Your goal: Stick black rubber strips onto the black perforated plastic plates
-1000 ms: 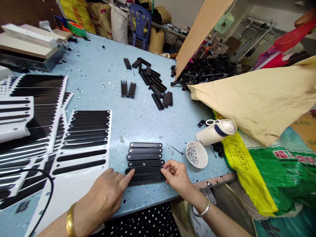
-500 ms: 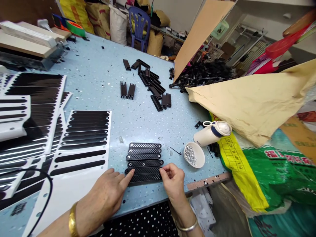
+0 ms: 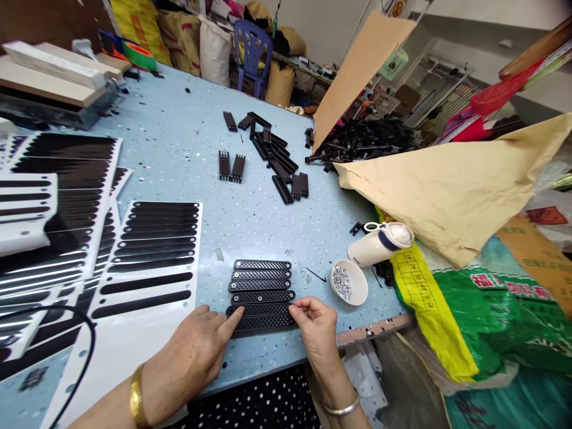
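Note:
Several black strips with a cross-hatched surface [image 3: 261, 275] lie side by side near the table's front edge, some with small silver pieces at their ends. My left hand [image 3: 194, 339] rests its outstretched index fingertip on the left end of a lower strip; its other fingers bend loosely and hold nothing. At the right end of that strip, my right hand [image 3: 318, 325] is closed, thumb and fingers pinched together at the strip's tip. Whatever may be between those fingertips is hidden. A white bowl [image 3: 360, 285] of small silver pieces [image 3: 342, 281] stands right of the strips.
A white bottle [image 3: 373, 247] lies tilted behind the bowl. Sheets with black strips [image 3: 154, 256] cover the left side, crossed by a black cable [image 3: 92, 339]. Several black slotted parts [image 3: 277, 158] lie farther back. A brown paper sheet [image 3: 451, 179] and a green-yellow sack [image 3: 482, 316] are at right.
The view has shifted slightly. Both hands stay at the same strip, my left fingertip on its left end and my right pinch at its right end.

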Action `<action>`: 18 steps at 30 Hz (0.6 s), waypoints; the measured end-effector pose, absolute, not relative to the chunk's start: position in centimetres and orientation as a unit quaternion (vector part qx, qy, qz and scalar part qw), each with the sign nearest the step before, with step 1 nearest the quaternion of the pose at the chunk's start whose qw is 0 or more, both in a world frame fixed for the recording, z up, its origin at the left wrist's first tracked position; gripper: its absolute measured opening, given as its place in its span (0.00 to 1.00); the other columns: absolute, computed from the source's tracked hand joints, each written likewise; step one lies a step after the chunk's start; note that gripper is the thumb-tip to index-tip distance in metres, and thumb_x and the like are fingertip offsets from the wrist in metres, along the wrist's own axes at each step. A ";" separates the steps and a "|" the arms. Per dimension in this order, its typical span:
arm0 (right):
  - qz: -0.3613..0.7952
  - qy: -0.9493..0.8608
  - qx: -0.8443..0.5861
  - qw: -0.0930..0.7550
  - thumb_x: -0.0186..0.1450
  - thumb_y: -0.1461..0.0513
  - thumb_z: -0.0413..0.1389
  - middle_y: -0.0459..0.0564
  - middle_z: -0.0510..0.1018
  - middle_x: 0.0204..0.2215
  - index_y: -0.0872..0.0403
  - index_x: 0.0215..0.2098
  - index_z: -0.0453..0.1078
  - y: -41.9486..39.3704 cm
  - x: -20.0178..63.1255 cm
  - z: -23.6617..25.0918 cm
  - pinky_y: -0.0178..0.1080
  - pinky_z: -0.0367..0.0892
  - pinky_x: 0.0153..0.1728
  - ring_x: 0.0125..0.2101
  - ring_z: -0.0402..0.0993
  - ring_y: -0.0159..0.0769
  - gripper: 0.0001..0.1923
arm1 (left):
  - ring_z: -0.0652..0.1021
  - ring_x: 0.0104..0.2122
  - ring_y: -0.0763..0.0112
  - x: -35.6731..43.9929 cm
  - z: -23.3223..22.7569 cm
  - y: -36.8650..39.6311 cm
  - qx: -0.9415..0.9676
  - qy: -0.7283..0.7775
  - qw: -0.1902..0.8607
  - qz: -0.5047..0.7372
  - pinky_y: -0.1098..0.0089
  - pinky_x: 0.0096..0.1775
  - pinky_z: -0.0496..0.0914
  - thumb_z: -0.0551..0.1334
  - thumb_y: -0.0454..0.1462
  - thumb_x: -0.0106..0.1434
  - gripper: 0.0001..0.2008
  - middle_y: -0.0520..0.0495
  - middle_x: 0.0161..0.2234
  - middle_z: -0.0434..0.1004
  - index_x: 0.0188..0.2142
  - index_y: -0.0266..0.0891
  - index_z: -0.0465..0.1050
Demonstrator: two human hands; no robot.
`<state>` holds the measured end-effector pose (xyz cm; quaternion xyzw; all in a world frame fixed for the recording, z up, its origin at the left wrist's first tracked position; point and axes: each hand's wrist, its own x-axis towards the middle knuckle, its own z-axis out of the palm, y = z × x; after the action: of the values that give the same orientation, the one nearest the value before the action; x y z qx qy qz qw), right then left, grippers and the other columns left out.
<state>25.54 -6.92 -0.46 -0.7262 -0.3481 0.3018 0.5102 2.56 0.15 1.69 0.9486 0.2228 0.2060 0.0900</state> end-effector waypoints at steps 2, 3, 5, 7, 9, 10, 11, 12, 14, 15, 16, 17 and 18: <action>0.293 -0.362 -0.724 0.509 0.54 0.60 0.61 0.48 0.76 0.21 0.57 0.25 0.74 -7.1 25.4 -0.4 0.35 0.68 0.26 0.23 0.71 0.34 0.07 | 0.72 0.20 0.66 2.6 1.8 0.2 0.949 0.222 0.090 0.207 0.65 0.26 0.67 0.46 0.20 0.57 0.25 0.48 0.24 0.75 0.54 0.29 0.59; 0.288 -0.369 -0.724 0.507 0.55 0.60 0.61 0.48 0.76 0.21 0.57 0.26 0.74 -7.1 25.3 -0.4 0.35 0.67 0.26 0.23 0.71 0.34 0.06 | 0.72 0.20 0.66 2.6 1.8 0.2 0.948 0.221 0.090 0.209 0.65 0.26 0.67 0.46 0.20 0.57 0.25 0.48 0.24 0.75 0.54 0.29 0.59; 0.280 -0.375 -0.726 0.504 0.55 0.61 0.60 0.47 0.74 0.20 0.56 0.25 0.73 -7.1 25.1 -0.4 0.34 0.66 0.23 0.21 0.70 0.33 0.06 | 0.72 0.20 0.66 2.7 1.9 0.2 0.948 0.219 0.089 0.213 0.65 0.26 0.66 0.46 0.20 0.57 0.25 0.48 0.24 0.75 0.54 0.29 0.59; 0.279 -0.373 -0.728 0.503 0.55 0.61 0.60 0.46 0.73 0.18 0.56 0.24 0.71 -7.0 25.1 -0.5 0.33 0.64 0.21 0.19 0.68 0.32 0.06 | 0.73 0.20 0.66 2.7 1.9 0.2 0.947 0.218 0.087 0.218 0.65 0.26 0.67 0.46 0.20 0.57 0.25 0.48 0.23 0.75 0.54 0.29 0.59; 0.280 -0.370 -0.728 0.504 0.55 0.61 0.61 0.46 0.73 0.18 0.56 0.24 0.71 -7.0 25.2 -0.6 0.33 0.65 0.21 0.19 0.68 0.32 0.07 | 0.73 0.20 0.66 2.7 1.9 0.1 0.947 0.221 0.083 0.219 0.65 0.27 0.67 0.46 0.20 0.56 0.25 0.48 0.23 0.75 0.54 0.29 0.59; 0.280 -0.373 -0.726 0.504 0.55 0.61 0.61 0.46 0.74 0.19 0.56 0.24 0.71 -7.0 25.3 -0.6 0.34 0.66 0.22 0.20 0.69 0.32 0.06 | 0.73 0.20 0.66 2.7 1.9 0.1 0.947 0.224 0.079 0.216 0.64 0.27 0.66 0.46 0.20 0.56 0.25 0.48 0.23 0.75 0.54 0.29 0.59; 0.280 -0.381 -0.723 0.503 0.56 0.61 0.60 0.47 0.74 0.20 0.57 0.25 0.72 -7.1 25.4 -0.6 0.34 0.66 0.23 0.21 0.70 0.33 0.06 | 0.73 0.20 0.66 2.7 1.8 0.0 0.947 0.228 0.075 0.212 0.64 0.27 0.66 0.46 0.19 0.56 0.25 0.48 0.23 0.75 0.53 0.29 0.59; 0.276 -0.396 -0.719 0.500 0.57 0.61 0.60 0.47 0.74 0.21 0.56 0.26 0.72 -7.2 25.5 -0.5 0.34 0.67 0.24 0.22 0.70 0.33 0.05 | 0.73 0.20 0.65 2.7 1.8 -0.1 0.948 0.231 0.070 0.207 0.64 0.27 0.66 0.46 0.20 0.56 0.25 0.48 0.23 0.75 0.53 0.29 0.59; 0.254 -0.442 -0.712 0.483 0.59 0.62 0.58 0.47 0.74 0.23 0.56 0.27 0.72 -7.4 25.5 -0.3 0.34 0.67 0.26 0.24 0.71 0.33 0.05 | 0.72 0.20 0.65 2.7 1.7 -0.1 0.949 0.233 0.062 0.202 0.64 0.26 0.65 0.46 0.20 0.56 0.24 0.48 0.23 0.75 0.52 0.29 0.60; 0.233 -0.470 -0.710 0.470 0.61 0.63 0.57 0.47 0.73 0.23 0.56 0.27 0.72 -7.4 25.5 -0.1 0.34 0.66 0.26 0.24 0.70 0.33 0.06 | 0.72 0.20 0.65 2.7 1.7 -0.2 0.949 0.234 0.060 0.203 0.64 0.26 0.65 0.47 0.20 0.56 0.24 0.48 0.23 0.75 0.52 0.29 0.60; 0.207 -0.497 -0.709 0.455 0.62 0.64 0.56 0.47 0.73 0.23 0.55 0.27 0.72 -7.5 25.5 0.0 0.34 0.65 0.26 0.25 0.70 0.33 0.07 | 0.72 0.20 0.65 2.7 1.7 -0.2 0.949 0.235 0.061 0.203 0.64 0.26 0.65 0.47 0.20 0.56 0.24 0.48 0.23 0.75 0.52 0.29 0.60; 0.181 -0.523 -0.707 0.441 0.64 0.64 0.54 0.47 0.72 0.23 0.55 0.28 0.72 -7.6 25.4 0.2 0.34 0.65 0.27 0.25 0.70 0.33 0.07 | 0.72 0.20 0.65 2.7 1.6 -0.2 0.949 0.235 0.062 0.203 0.64 0.26 0.65 0.47 0.20 0.55 0.24 0.47 0.23 0.75 0.52 0.29 0.61; 0.157 -0.545 -0.704 0.427 0.65 0.65 0.53 0.47 0.72 0.24 0.55 0.28 0.72 -7.6 25.3 0.3 0.35 0.64 0.27 0.26 0.69 0.34 0.08 | 0.72 0.20 0.65 2.7 1.6 -0.2 0.948 0.236 0.063 0.204 0.64 0.26 0.65 0.47 0.20 0.55 0.25 0.47 0.23 0.75 0.52 0.29 0.61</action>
<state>25.31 -7.60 0.32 -0.7037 -0.5453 0.1572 0.4275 2.72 -0.25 1.62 0.9481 0.2359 0.2038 0.0633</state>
